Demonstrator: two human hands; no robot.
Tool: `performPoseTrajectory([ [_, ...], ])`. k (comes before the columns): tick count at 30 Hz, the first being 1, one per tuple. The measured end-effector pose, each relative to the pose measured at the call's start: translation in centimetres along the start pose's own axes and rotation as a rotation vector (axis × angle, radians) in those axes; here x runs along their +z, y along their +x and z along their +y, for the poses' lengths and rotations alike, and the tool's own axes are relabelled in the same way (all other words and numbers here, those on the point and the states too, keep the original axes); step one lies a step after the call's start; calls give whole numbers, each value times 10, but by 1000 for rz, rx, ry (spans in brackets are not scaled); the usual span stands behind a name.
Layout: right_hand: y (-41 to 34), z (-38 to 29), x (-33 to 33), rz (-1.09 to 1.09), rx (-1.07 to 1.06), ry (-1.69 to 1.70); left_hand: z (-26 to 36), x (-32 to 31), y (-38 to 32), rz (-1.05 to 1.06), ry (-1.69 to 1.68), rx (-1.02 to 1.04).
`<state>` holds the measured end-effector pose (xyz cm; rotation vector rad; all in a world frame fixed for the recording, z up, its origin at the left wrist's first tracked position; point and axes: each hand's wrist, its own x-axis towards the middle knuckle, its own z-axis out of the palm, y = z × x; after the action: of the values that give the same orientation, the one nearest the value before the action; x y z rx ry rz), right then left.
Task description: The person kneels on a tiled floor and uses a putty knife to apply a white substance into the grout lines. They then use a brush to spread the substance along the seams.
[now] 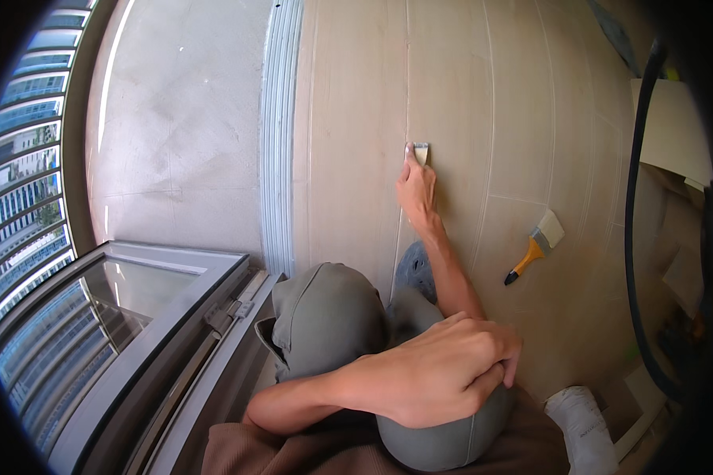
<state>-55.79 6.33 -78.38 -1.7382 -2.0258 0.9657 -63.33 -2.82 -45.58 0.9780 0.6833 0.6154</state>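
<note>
My right hand [419, 184] reaches forward to the floor and grips a small flat scraper [420, 154] with a pale body and a greyish end. The index finger presses along its left side, at a thin joint line [407, 89] between wood-look floor tiles [451, 107]. My left hand [439, 368] lies across my right forearm and grey-trousered knee, fingers curled; its palm side is hidden and nothing shows in it. On the floor to the right lies a paintbrush [533, 248] with a yellow and black handle and pale bristles.
A ribbed metal door track [282, 119] separates the tiles from a grey balcony floor [178, 119] with a slatted railing [30, 154]. An open glazed door [154, 303] stands at lower left. Rightward are a black cable or hose [631, 208], a pale board [671, 124] and a white bag [582, 421].
</note>
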Motion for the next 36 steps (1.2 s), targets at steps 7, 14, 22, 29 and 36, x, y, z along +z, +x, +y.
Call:
performPoseTrajectory([
  [7, -3, 2, 6, -70, 101, -85, -3, -9, 3, -54, -60, -4],
  [14, -14, 7, 4, 34, -38, -25, -4, 1, 7, -44, -19, 79],
  [22, 0, 2, 5, -25, 8, -93, -4, -4, 4, 22, -68, 84],
  [29, -28, 13, -5, 2, -41, 29, -7, 8, 9, 2, 1, 91],
  [36, -29, 10, -20, -37, -41, 243, -6, 5, 14, -8, 1, 129],
])
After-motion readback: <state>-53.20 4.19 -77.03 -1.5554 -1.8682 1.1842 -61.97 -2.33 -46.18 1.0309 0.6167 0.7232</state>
